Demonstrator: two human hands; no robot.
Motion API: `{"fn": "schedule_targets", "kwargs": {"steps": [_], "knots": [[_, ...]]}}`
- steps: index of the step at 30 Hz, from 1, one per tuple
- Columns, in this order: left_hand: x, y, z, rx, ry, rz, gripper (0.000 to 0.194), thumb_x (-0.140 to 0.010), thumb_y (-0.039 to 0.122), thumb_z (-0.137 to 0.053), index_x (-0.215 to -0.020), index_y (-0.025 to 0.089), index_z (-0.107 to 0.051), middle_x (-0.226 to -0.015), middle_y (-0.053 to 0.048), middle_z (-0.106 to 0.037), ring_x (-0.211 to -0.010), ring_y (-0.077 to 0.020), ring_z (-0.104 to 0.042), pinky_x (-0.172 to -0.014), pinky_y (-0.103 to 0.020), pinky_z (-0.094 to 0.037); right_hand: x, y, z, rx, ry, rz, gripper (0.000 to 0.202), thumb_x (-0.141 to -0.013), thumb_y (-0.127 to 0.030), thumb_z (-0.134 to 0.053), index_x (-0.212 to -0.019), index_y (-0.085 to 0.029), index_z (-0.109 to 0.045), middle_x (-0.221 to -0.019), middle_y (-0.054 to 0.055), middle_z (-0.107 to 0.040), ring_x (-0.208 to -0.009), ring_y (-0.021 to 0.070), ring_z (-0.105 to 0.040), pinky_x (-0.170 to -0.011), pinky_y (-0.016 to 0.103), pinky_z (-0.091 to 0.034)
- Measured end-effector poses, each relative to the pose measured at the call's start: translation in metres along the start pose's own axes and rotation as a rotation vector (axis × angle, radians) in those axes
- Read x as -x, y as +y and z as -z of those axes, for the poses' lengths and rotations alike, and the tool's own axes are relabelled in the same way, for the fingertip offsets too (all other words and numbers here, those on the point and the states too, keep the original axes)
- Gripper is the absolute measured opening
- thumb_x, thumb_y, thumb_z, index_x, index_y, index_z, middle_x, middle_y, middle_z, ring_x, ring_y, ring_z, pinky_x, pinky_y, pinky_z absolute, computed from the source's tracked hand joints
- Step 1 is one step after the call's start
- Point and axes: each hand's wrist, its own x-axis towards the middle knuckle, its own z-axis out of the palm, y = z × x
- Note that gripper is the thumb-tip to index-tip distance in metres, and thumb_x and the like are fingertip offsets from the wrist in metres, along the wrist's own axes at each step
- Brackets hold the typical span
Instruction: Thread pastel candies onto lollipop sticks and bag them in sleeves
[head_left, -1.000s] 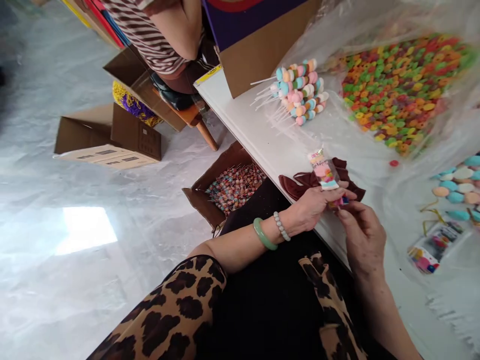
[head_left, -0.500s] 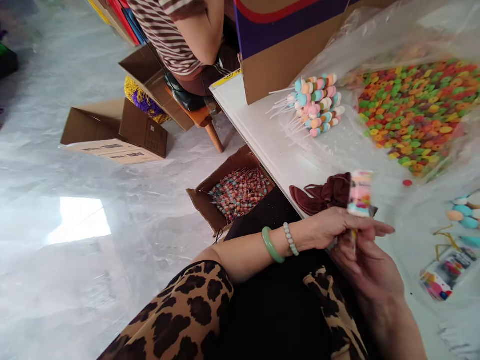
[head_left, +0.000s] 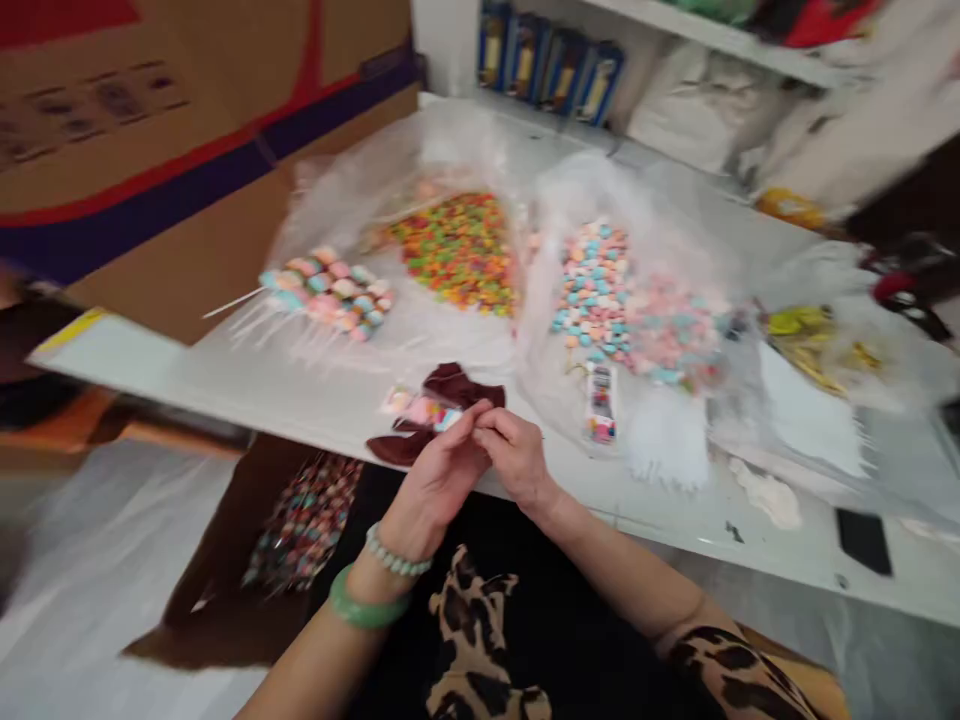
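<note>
box [head_left: 214, 560] of colorful sweets [head_left: 307, 520], bag [head_left: 457, 150] of orange-green bits [head_left: 465, 250], left hand [head_left: 448, 470] and right hand [head_left: 519, 458] pinching candy packet [head_left: 420, 408], long axis pointing left

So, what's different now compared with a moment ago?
The view has swung rightward along the table, bringing blue packs into sight. The right hand, overlapping the left hand half a second ago, now meets it at the fingertips, by one end of the candy packet. The left still holds the packet; the candy skewers and brown cloth lie as before.
</note>
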Motion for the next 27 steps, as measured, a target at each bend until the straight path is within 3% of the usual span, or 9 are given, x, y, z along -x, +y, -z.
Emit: {"fn": "schedule_targets", "kwargs": {"steps": [3,5,8,10,14,17,21,24,27], "knots": [[-0.005,-0.005,0.004,-0.285,-0.082,-0.095,0.039,-0.068,0.029,-0.077,-0.107,0.022,-0.071,-0.114,-0.006,-0.068,-0.103,-0.0186,-0.060,-0.092,-0.029,-0.046,0.000,0.006,0.019,-0.735,-0.236,-0.450,0.021,-0.073,-0.039,-0.067,-0.076,-0.018,-0.063,-0.060,-0.002,-0.050,-0.050,0.0098,-0.040,-0.052,0.025,-0.037],[-0.004,-0.007,0.005,-0.503,-0.141,-0.123,0.034,-0.069,0.032,-0.077,-0.101,0.020,-0.073,-0.124,-0.009,-0.065,-0.119,-0.0244,-0.054,-0.100,-0.033,-0.040,0.008,0.010,0.032,-0.939,-0.321,-0.547,0.026,-0.068,-0.040,-0.072,-0.072,-0.017,-0.061,-0.057,-0.004,-0.047,-0.048,0.0083,-0.037,-0.050,0.024,-0.035],[-0.002,-0.011,0.001,-0.719,-0.093,-0.251,0.023,-0.073,0.039,-0.073,-0.078,0.017,-0.073,-0.123,-0.011,-0.065,-0.118,-0.0270,-0.053,-0.099,-0.033,-0.040,0.019,0.011,0.048,-0.765,-0.085,-0.404,0.022,-0.070,-0.037,-0.071,-0.068,-0.018,-0.060,-0.065,-0.001,-0.056,-0.061,0.0117,-0.050,-0.058,0.025,-0.042],[-0.003,-0.016,-0.005,-0.771,-0.052,-0.300,0.030,-0.075,0.045,-0.071,-0.066,0.016,-0.068,-0.102,-0.011,-0.070,-0.098,-0.0236,-0.061,-0.088,-0.031,-0.045,0.021,0.011,0.055,-0.615,0.115,-0.277,0.017,-0.071,-0.033,-0.070,-0.081,-0.021,-0.064,-0.082,0.000,-0.063,-0.071,0.0129,-0.055,-0.064,0.025,-0.045],[-0.008,-0.030,-0.021,-0.805,-0.112,0.021,0.042,-0.073,0.055,-0.068,-0.061,0.015,-0.063,-0.055,-0.004,-0.058,-0.048,-0.0139,-0.051,-0.053,-0.027,-0.041,0.010,0.013,0.053,-0.811,0.024,-0.346,0.030,-0.073,-0.036,-0.066,-0.098,-0.021,-0.060,-0.087,0.001,-0.068,-0.055,0.0112,-0.052,-0.050,0.025,-0.041],[-0.011,-0.039,-0.023,-0.952,0.103,-0.182,0.035,-0.068,0.050,-0.073,-0.068,0.016,-0.068,-0.052,0.000,-0.053,-0.041,-0.0102,-0.042,-0.044,-0.025,-0.031,0.002,0.017,0.047,-0.907,0.249,-0.377,0.027,-0.067,-0.032,-0.069,-0.087,-0.019,-0.057,-0.076,0.001,-0.067,-0.059,0.0129,-0.056,-0.056,0.025,-0.043],[-0.013,-0.037,-0.012,-1.145,0.270,-0.684,0.018,-0.071,0.037,-0.073,-0.074,0.019,-0.072,-0.071,-0.002,-0.063,-0.067,-0.0154,-0.054,-0.059,-0.024,-0.040,0.000,0.029,0.069,-0.485,0.271,-0.272,0.020,-0.080,-0.039,-0.059,-0.089,-0.020,-0.060,-0.080,0.001,-0.065,-0.073,0.0160,-0.059,-0.071,0.030,-0.046],[-0.017,-0.031,-0.004,-1.028,0.303,-0.635,0.018,-0.072,0.035,-0.071,-0.066,0.019,-0.067,-0.059,0.001,-0.053,-0.058,-0.0121,-0.045,-0.053,-0.023,-0.035,-0.006,0.046,0.104,0.298,0.386,-0.240,0.019,-0.089,-0.030,-0.048,-0.092,-0.021,-0.064,-0.098,0.007,-0.064,-0.093,0.0215,-0.055,-0.083,0.035,-0.043],[-0.021,-0.027,-0.003,-0.853,0.299,-0.449,0.024,-0.069,0.036,-0.072,-0.061,0.017,-0.061,-0.048,0.005,-0.038,-0.047,-0.0070,-0.029,-0.044,-0.021,-0.021,-0.018,0.069,0.128,0.620,0.395,-0.288,0.019,-0.086,-0.017,-0.048,-0.088,-0.016,-0.067,-0.107,0.016,-0.060,-0.104,0.0286,-0.048,-0.087,0.041,-0.038]]}}
